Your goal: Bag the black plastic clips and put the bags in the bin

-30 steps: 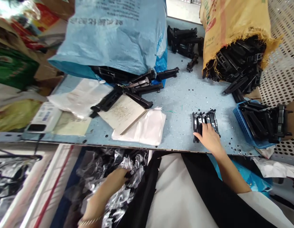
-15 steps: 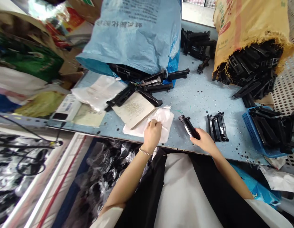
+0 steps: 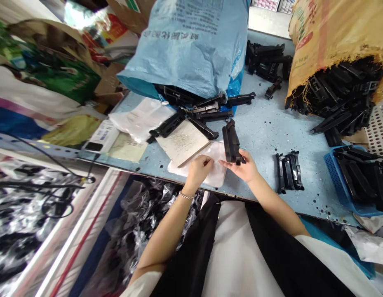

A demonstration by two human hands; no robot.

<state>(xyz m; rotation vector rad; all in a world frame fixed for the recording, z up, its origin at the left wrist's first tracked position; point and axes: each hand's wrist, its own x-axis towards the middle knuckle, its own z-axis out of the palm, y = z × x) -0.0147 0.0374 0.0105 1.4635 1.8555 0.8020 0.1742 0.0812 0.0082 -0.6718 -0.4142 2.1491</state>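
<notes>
My right hand [image 3: 246, 166] holds a long black plastic part [image 3: 231, 142] by its near end, with the part tilted up over the table. Beside it, my left hand [image 3: 199, 170] is closed in a pinch at the stack of clear plastic bags [image 3: 219, 175]; the fingertips are partly hidden, and a bag edge seems to be between them. A cream-coloured board [image 3: 183, 142] with specks on it lies partly over the bags. To the right, several similar black parts [image 3: 289, 171] lie side by side on the blue table [image 3: 259, 132].
A blue sack [image 3: 191, 49] spills black parts at the back. An orange woven sack [image 3: 336, 37] full of them stands back right, above a blue basket [image 3: 339, 181] of parts. More clear bags [image 3: 142, 117] and a white box [image 3: 101, 136] lie to the left.
My right hand has lifted the black part and moved it left, close to my left hand. My left hand stays at the bags, its fingers now more curled. The view has shifted slightly.
</notes>
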